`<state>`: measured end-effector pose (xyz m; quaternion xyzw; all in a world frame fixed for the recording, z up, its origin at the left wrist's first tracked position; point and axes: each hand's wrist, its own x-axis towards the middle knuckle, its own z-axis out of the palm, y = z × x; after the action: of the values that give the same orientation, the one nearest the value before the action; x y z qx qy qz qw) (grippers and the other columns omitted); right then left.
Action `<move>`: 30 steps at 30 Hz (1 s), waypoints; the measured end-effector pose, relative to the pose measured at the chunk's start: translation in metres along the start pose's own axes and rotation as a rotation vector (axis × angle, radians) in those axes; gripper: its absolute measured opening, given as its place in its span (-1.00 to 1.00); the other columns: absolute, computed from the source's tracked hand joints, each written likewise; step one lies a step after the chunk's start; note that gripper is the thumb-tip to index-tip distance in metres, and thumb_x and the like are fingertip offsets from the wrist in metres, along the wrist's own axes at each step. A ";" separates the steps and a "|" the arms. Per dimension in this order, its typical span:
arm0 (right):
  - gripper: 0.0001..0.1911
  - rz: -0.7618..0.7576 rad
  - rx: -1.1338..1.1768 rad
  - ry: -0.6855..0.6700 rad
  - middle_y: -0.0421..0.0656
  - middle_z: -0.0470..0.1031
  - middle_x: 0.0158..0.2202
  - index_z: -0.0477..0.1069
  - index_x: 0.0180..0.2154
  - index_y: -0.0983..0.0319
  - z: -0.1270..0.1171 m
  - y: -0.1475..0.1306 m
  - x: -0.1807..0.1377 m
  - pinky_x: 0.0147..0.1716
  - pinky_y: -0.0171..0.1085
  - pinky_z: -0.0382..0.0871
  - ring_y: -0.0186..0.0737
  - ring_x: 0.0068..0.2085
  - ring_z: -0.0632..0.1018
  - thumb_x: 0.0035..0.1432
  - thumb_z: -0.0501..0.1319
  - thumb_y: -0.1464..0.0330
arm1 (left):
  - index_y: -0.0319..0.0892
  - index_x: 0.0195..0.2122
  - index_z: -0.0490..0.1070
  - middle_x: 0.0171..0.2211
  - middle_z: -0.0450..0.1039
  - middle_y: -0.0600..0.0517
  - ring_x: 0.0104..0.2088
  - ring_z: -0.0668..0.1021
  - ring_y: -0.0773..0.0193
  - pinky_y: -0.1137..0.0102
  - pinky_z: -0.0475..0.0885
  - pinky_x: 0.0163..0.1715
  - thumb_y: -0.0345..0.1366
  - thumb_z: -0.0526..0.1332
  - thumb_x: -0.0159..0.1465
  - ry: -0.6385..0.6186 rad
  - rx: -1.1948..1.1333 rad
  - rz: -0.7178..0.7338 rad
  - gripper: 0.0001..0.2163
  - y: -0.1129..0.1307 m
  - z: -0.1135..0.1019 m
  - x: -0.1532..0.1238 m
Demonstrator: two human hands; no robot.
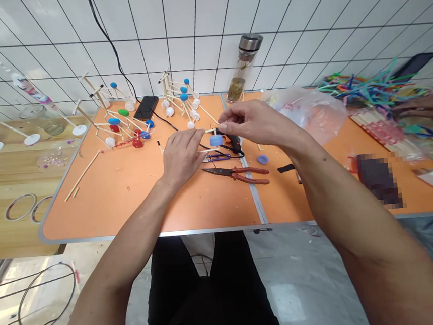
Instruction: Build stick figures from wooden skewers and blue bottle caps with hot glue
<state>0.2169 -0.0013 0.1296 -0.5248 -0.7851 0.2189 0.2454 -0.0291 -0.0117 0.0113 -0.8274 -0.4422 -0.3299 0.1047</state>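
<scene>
My left hand (183, 155) is closed around a small frame of pale wooden sticks (211, 150), its fingers covering much of it. A blue bottle cap (216, 140) is fixed on the frame, just right of those fingertips. My right hand (249, 121) pinches a small black piece (219, 131) at the end of the upper stick. Below the hands lie pliers with red-brown handles (240, 173) and purple-handled scissors (219, 157). Partly hidden behind the frame is a black tool with a cord, resembling a glue gun (234, 143).
Stick models with coloured caps (123, 112) stand at the back left, near a phone (146, 108). A glass tea bottle (239, 72) stands against the tiled wall. At right are a plastic bag (318, 113), colourful strips (361, 86) and another person's hand (424, 108).
</scene>
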 end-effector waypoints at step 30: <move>-0.80 0.268 -0.041 0.484 -0.02 0.75 -0.21 0.71 -0.19 0.21 0.007 0.125 -0.011 -0.10 -0.04 0.48 0.05 -0.19 0.67 0.29 0.28 0.41 | -0.02 0.39 0.51 0.22 0.68 -0.21 0.23 0.67 -0.20 -0.04 0.54 0.26 0.13 0.35 0.49 0.064 -0.010 -0.180 -0.45 -0.029 -0.003 0.011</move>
<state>0.3055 0.0324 0.0469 -0.6657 -0.6316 0.1016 0.3841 -0.0498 0.0113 0.0169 -0.7739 -0.5096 -0.3662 0.0847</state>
